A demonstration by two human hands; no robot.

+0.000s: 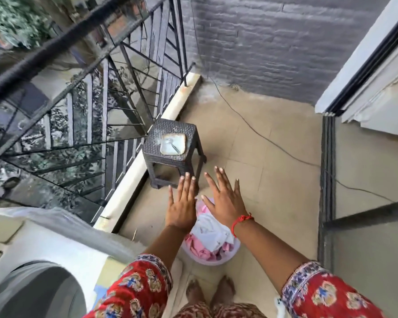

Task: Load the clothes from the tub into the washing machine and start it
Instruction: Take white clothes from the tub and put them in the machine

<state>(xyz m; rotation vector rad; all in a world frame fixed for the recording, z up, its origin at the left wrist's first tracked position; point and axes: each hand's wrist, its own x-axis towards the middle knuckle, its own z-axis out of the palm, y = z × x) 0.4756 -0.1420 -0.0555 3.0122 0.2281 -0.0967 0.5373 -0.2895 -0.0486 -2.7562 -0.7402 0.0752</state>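
Standing on a tiled balcony floor (274, 180), the person looks down at both arms held out in front. A black metal railing (78, 88) closes the left side of the balcony, and a grey brick wall (285, 42) closes the far end. On the right is a sliding door frame (326, 168).

At the lower left corner is the washing machine (44, 260), white, with its round grey opening facing up toward the camera. It is near the left arm.

A dark woven stool (170, 145) stands against the foot of the railing, beyond the hands. On its top lies a small square plate (172, 144) with something thin on it that I cannot identify. A thin black cable (274, 143) runs over the floor from the wall toward the door.

The tub (207, 260) is pale pink and sits on the floor just in front of the bare feet (210, 292). It is filled with clothes (210, 235), white ones on top and pink ones around them.

The left hand (182, 207) and the right hand (225, 203) are above the tub, palms down. The fingers of both hands are straight and spread wide, and they hold nothing. A red thread (241, 220) is tied around the right wrist. Both sleeves are red with a flower pattern.
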